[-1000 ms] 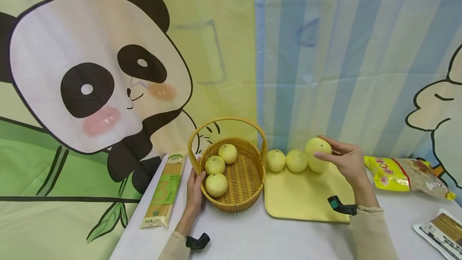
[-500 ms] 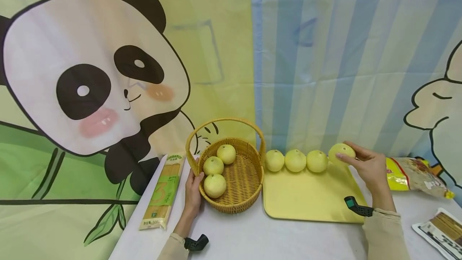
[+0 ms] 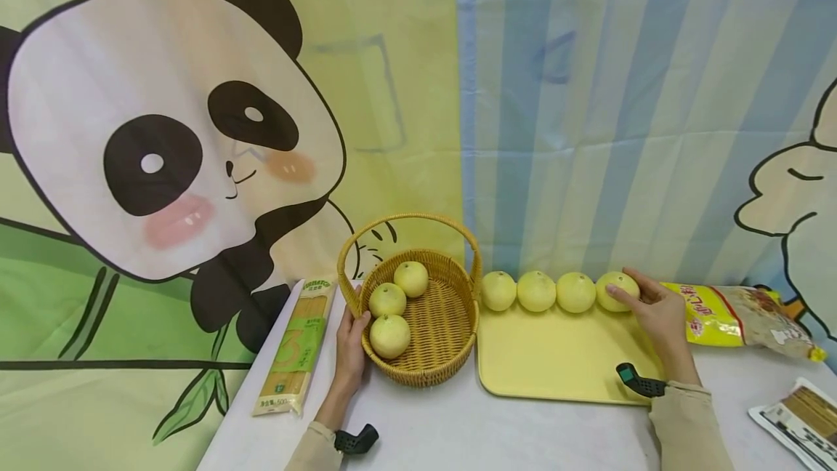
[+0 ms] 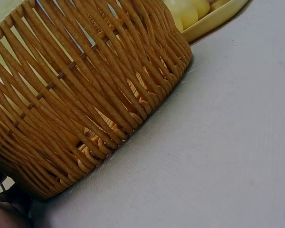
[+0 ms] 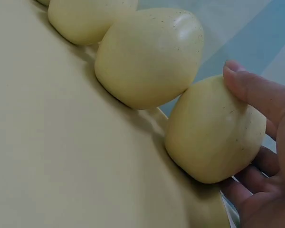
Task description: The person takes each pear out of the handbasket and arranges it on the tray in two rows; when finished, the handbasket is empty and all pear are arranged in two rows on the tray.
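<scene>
My right hand (image 3: pixel 662 317) grips a pale yellow-green round fruit (image 3: pixel 613 294) at the right end of a row of similar fruits on a yellow tray (image 3: pixel 562 355). In the right wrist view, the thumb lies on top of this fruit (image 5: pixel 213 135) and the fingers reach beneath its far side; its left side meets the neighbouring fruit (image 5: pixel 149 57). My left hand (image 3: pixel 350 355) holds the left side of a wicker basket (image 3: pixel 445 318), the thumb near the handle's base. Several like fruits (image 3: pixel 390 336) lie along the basket's left inside. The left wrist view mostly shows the basket's woven wall (image 4: pixel 85 85).
A noodle packet (image 3: pixel 297 347) lies left of the basket. Beyond my right hand sits a yellow snack bag (image 3: pixel 739 316), with another flat packet (image 3: pixel 798 413) at the right table edge. A printed curtain (image 3: pixel 418 93) hangs behind the white table (image 3: pixel 458 431).
My right hand moved right with the fruit, then lowered it beside the row on the tray; the fruit previously behind it now shows as third in line. The left hand stays at the basket.
</scene>
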Demonstrator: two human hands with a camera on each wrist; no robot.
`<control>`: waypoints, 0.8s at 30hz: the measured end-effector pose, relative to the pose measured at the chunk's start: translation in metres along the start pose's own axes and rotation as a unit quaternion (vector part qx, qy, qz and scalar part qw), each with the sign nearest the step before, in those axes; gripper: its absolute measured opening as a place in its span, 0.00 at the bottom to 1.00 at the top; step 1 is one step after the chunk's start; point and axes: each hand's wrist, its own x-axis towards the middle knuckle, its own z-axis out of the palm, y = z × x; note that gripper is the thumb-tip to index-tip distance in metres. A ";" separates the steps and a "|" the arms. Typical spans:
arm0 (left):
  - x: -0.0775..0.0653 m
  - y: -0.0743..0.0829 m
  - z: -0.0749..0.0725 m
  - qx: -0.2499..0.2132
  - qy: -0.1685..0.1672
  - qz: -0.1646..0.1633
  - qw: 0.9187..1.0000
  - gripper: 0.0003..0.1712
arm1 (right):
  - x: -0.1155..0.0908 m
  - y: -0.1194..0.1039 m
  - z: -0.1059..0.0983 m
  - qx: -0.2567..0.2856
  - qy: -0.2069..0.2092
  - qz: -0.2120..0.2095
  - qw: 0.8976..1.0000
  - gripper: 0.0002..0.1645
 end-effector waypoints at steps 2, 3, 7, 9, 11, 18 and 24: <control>0.000 0.000 0.000 0.000 0.002 0.000 1.000 0.34 | 0.000 0.001 0.001 -0.006 -0.002 0.003 1.000 0.42; 0.000 0.000 0.000 0.000 0.002 0.001 1.000 0.34 | -0.001 0.000 0.000 -0.008 -0.004 0.004 1.000 0.42; 0.000 -0.001 0.000 0.001 0.002 0.001 1.000 0.34 | -0.003 -0.004 -0.001 -0.015 -0.020 0.007 1.000 0.43; 0.000 -0.001 0.001 0.002 0.001 0.003 1.000 0.34 | -0.005 -0.007 -0.002 -0.029 -0.029 0.009 0.999 0.44; -0.001 -0.001 0.001 0.001 0.002 0.005 1.000 0.34 | -0.005 -0.012 -0.001 -0.052 -0.039 0.015 0.998 0.45; -0.001 0.000 0.000 -0.005 -0.001 0.004 1.000 0.34 | -0.006 -0.029 0.005 -0.088 -0.047 -0.009 0.995 0.49; 0.001 0.000 0.003 -0.010 0.000 0.014 1.000 0.35 | -0.017 -0.081 0.026 -0.077 0.029 -0.098 0.992 0.36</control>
